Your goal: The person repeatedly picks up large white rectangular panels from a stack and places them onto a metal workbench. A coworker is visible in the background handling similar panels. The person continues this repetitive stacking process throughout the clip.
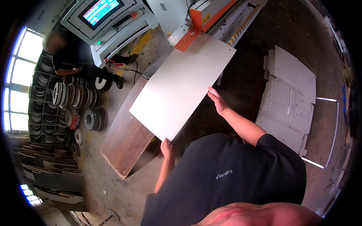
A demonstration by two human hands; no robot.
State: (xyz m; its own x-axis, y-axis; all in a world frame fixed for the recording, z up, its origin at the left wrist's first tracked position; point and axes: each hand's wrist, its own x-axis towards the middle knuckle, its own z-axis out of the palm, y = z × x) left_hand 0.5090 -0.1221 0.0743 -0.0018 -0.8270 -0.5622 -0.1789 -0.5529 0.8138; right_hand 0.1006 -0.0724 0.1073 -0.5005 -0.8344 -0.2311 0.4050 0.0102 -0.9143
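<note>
A large pale grey rectangular panel (183, 84) lies tilted across the middle of the head view, its far end resting at the orange perforated plate (187, 39) of a long machine (218, 17). My left hand (166, 147) grips the panel's near corner. My right hand (217, 100) lies flat with fingers together against the panel's right edge. Under the panel's left side sits a stack of brown boards (126, 141).
A control cabinet with a lit screen (102, 11) stands at the top left, with a person (68, 56) beside it. Shelves of rolled edge tape (66, 101) fill the left. White panels (290, 98) lie stacked on the floor to the right.
</note>
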